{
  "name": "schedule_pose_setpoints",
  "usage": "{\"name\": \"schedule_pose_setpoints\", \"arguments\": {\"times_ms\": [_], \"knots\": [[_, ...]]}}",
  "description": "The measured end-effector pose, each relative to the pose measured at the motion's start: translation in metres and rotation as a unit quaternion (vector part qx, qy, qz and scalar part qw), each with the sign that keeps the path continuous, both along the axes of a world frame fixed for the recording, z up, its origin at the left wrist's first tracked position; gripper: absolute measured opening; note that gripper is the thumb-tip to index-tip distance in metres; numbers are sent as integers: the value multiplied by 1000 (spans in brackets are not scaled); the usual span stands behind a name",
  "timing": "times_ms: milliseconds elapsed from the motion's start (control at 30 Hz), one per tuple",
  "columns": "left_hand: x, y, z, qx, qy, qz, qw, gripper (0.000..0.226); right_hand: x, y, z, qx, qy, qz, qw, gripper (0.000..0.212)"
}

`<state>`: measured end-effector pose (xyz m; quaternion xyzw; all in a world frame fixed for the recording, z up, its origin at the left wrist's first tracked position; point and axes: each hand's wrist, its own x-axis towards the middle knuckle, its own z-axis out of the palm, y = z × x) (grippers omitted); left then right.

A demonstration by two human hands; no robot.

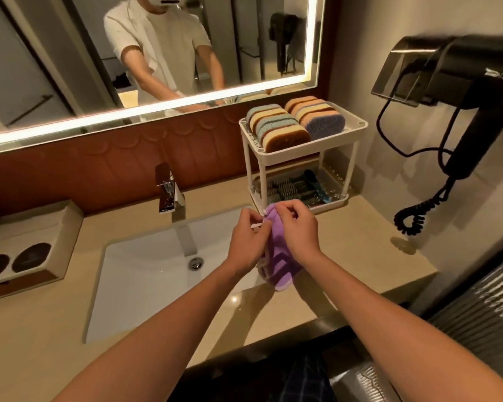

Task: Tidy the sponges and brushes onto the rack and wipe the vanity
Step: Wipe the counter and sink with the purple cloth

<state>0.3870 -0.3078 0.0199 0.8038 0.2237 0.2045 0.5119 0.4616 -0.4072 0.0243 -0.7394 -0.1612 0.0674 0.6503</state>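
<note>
Purple fluffy cloth (pixel 282 264): held up between both hands; it hangs from the fingers down past the wrists, in the air above the counter.
Left hand (pixel 243 245): fingers curled, pinching the cloth's upper edge from the left side.
Right hand (pixel 296 233): fingers curled over the top corner of the cloth, gripping it, knuckles just beside the left hand's.
Beige stone vanity top (pixel 360 250): spreads under and to both sides of the hands.
White two-tier plastic rack (pixel 360 123): stands on the vanity top just beyond the right hand, against the back wall.
Striped oval sponges (pixel 279 129): two rows packed on edge on the rack's upper tier, beyond and above the hands.
Dark brushes (pixel 291 188): lie on the rack's lower tier, directly behind the right hand's fingers; how many there are cannot be told.
White rectangular sink basin (pixel 140 274): sunk into the vanity top, below and left of the left hand.
Chrome square faucet (pixel 169 192): beyond the left hand, at the basin's back edge.
Black wall-mounted hair dryer (pixel 476 76): well to the right of the hands, its coiled cord hanging down.
Cream box with two dark round lids (pixel 41 242): far to the left of the left hand.
</note>
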Motion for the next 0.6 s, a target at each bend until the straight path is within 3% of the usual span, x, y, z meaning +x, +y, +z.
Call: {"name": "schedule_pose_setpoints", "arguments": {"times_ms": [133, 233, 400, 467, 600], "knots": [[-15, 11, 11, 12, -38, -14, 999, 14, -18, 25, 21, 52, 41, -9, 998, 13], [-31, 26, 16, 10, -47, -19, 999, 28, -33, 53, 27, 97, 108, -29, 989, 15], [-56, 63, 9, 98, -57, 98, 989, 12, -52, 99, 38, 155, 191, -10, 969, 19], [-65, 90, 13, 91, -55, 145, 984, 8, -57, 123, 35, 139, 184, 14, 973, 18], [-83, 155, 18, 31, -72, 124, 989, 11, -71, 165, 28, 77, 183, 67, 978, 29]]}}
